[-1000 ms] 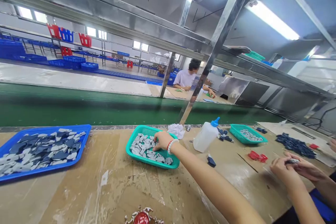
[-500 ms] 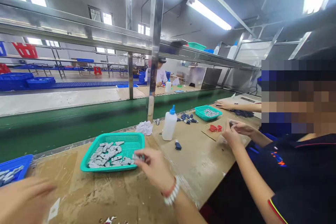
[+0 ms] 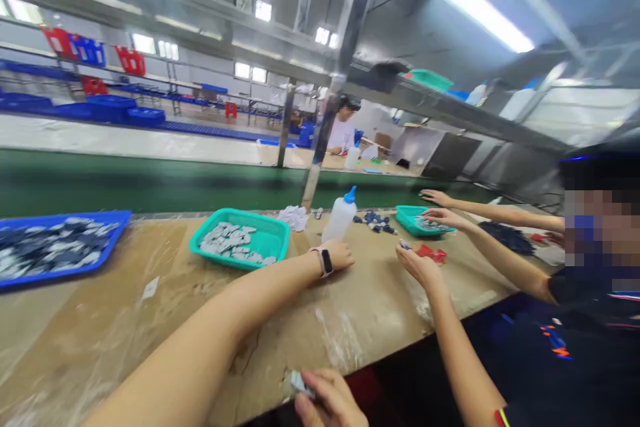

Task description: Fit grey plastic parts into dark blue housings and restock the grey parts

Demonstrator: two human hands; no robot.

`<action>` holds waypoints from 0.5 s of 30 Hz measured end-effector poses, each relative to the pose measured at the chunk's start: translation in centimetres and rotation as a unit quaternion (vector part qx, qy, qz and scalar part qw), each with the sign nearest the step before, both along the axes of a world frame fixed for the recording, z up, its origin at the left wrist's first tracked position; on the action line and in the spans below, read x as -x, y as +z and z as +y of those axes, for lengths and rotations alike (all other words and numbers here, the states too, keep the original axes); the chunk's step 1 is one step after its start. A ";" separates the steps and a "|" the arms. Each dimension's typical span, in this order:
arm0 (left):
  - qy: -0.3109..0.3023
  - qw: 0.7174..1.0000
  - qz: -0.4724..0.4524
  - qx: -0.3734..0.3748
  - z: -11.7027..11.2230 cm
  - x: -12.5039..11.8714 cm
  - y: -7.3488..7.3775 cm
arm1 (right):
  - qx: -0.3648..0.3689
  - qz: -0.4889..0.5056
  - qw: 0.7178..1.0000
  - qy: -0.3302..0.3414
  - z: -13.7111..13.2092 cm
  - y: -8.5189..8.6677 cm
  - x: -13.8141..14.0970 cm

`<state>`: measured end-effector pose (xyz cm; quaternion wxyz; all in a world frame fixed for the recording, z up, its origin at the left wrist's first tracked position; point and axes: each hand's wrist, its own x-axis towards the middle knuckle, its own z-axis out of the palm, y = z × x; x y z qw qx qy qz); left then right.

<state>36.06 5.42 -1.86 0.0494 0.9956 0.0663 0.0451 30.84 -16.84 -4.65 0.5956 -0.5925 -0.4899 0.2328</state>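
My left hand [image 3: 343,256], with a watch on its wrist, reaches far across the bench to just in front of a white squeeze bottle [image 3: 341,219] with a blue nozzle. Its fingers curl down onto the bench and hide whatever they hold. Low at the front edge, my right hand [image 3: 333,401] pinches a light grey plastic piece [image 3: 301,383] between thumb and fingers. Behind my left forearm stands a green basket [image 3: 200,248] with several similar grey pieces [image 3: 227,240] in it.
A blue tray [image 3: 117,230] of dark and grey pieces lies at left. White crumpled cloth [image 3: 294,217] and dark pieces [image 3: 377,221] flank the bottle. At right, a co-worker's hand [image 3: 420,267] holds a small part near red pieces [image 3: 431,253]; another green basket [image 3: 407,217] stands beyond.
My left hand has swung from the lower left across to the bottle, where a dark piece lay. My right hand has drawn back from the basket to the front edge. The view has shifted left.
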 end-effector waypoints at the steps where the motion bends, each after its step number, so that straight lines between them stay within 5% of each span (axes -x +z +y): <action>1: 0.011 1.000 0.004 0.022 -0.2 0.4 0.1 | 0.011 0.003 1.000 0.011 -0.1 -1.3 1.1; 5: 0.032 0.991 -0.022 0.129 -1.5 4.8 3.3 | 0.021 -0.054 0.996 0.070 0.6 -4.9 4.4; 10: 0.041 0.949 -0.131 0.282 -4.9 19.4 8.7 | 0.003 -0.128 0.982 0.135 3.6 -4.7 6.1; 12: 0.105 0.920 -0.177 0.335 -6.6 26.6 8.9 | 0.001 -0.137 0.980 0.145 4.3 -4.6 6.5; 13: 0.167 0.872 -0.199 0.415 -7.5 30.0 8.3 | 0.002 -0.137 0.979 0.150 4.5 -4.6 6.6; 15: 0.294 0.801 -0.265 0.448 -9.7 35.7 6.2 | 0.003 -0.128 0.979 0.157 4.6 -4.7 6.6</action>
